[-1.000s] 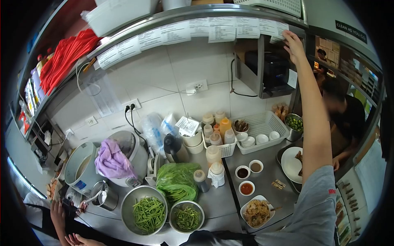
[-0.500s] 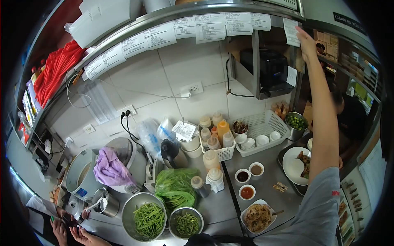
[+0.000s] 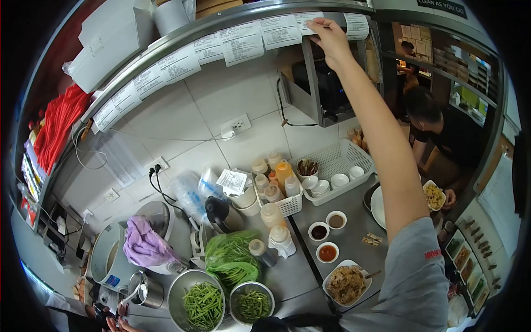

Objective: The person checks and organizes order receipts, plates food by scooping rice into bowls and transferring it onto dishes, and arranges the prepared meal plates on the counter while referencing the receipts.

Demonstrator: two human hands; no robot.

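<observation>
My right hand [image 3: 331, 40] is raised to the metal rail, thumb and fingers closed on the edge of a printed paper slip [image 3: 306, 22]. Just right of it, another slip [image 3: 357, 26] hangs apart from the row. Further left, more slips [image 3: 242, 43] hang side by side. At the bottom left edge, only the fingers of my left hand [image 3: 123, 326] show, apart and with nothing seen in them, below a metal pot [image 3: 148, 292].
Bowls of green beans [image 3: 203, 304], a bag of greens [image 3: 232, 254], sauce bottles [image 3: 283, 174], sauce cups [image 3: 327, 253] and a rice dish [image 3: 347, 283] stand on the counter. A co-worker [image 3: 442, 124] bends beyond the opening at right, near a bowl of food [image 3: 433, 196].
My right hand has left the rightmost slip and moved left to the neighbouring one. The view has shifted right. My left hand has dropped lower, mostly out of frame. A food bowl now shows near the co-worker.
</observation>
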